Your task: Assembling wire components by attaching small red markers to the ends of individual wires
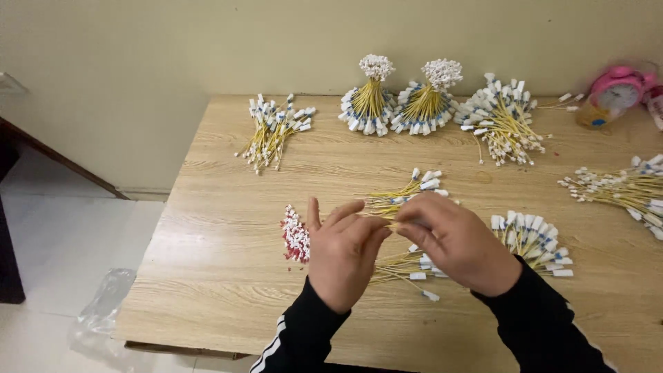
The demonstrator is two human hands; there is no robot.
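With our left hand (343, 257) and right hand (457, 242) both pinched shut on a small bunch of yellow wires (404, 200) held just above the table (221, 207), we should keep the ends level and the grip snug so none slips.

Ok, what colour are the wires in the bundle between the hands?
Yellow wires, with white plugs; the head view shows it.

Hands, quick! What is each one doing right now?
Left hand: fingers pinched on a small bunch of yellow wires.
Right hand: closed around the same bunch of yellow wires.
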